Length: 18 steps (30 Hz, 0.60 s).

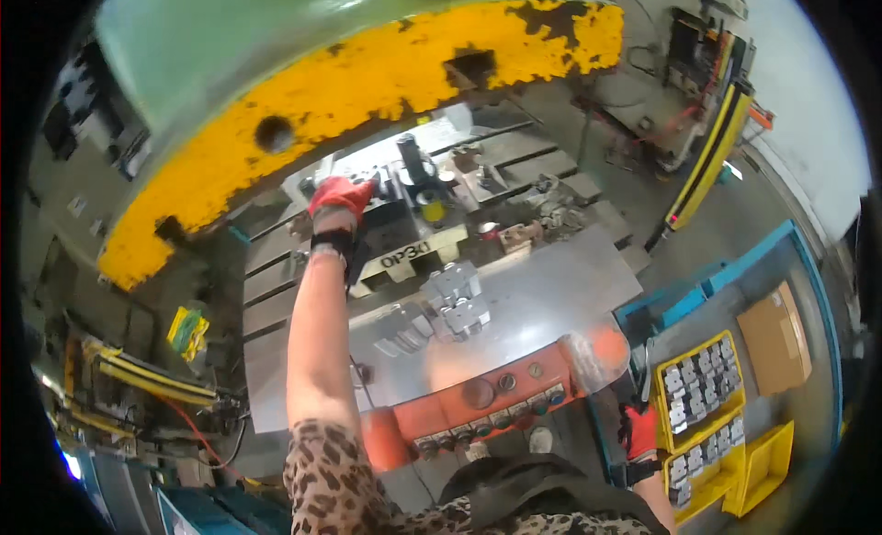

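Two hands, each in a red glove: left hand (338, 197), right hand (639, 432). One yellow-edged press head (367, 85) overhead. One black cylinder (413, 158) on the die. One cream block (409, 255) below it. One shiny steel counter (560, 291). One cluster of grey metal parts (457, 299) on the counter, exact number unclear. One orange control panel (487, 402). Three yellow bins: two (703, 388) (703, 461) filled with grey parts, too many to count; one (764, 461) beside them. One cardboard sheet (774, 337).
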Available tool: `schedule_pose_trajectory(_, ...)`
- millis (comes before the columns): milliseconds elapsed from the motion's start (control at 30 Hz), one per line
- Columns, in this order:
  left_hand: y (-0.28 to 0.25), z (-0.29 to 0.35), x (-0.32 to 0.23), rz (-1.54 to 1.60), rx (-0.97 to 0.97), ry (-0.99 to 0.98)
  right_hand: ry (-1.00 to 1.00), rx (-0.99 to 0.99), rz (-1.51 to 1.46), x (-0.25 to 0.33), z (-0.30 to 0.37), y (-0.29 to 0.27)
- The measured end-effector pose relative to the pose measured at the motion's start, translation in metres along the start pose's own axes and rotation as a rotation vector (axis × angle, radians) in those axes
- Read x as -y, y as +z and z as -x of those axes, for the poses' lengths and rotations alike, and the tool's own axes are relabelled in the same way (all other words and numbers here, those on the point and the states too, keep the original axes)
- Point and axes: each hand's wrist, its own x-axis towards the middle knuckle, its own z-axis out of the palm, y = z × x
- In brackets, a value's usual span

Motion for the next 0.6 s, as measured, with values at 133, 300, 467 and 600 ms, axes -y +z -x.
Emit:
schedule_pose_trajectory(133, 0.047, -0.056, -0.038, -0.077, 0.114, -0.022, -0.186, -0.196, 0.220, -0.035, 0.039, -0.054)
schedule_pose_trajectory(300, 0.060, -0.087, -0.034, -0.110, 0.097, 0.046, -0.274, -0.229, 0.388, 0.011, 0.075, -0.034)
schedule_pose_trajectory(467, 0.042, -0.072, -0.049, -0.086, 0.178, -0.019, -0.491, 0.072, 0.716, 0.173, 0.120, 0.094)
schedule_pose_trajectory(600, 0.021, -0.055, -0.054, -0.030, 0.108, -0.044, -0.723, 0.418, 0.887, 0.231, 0.133, 0.175)
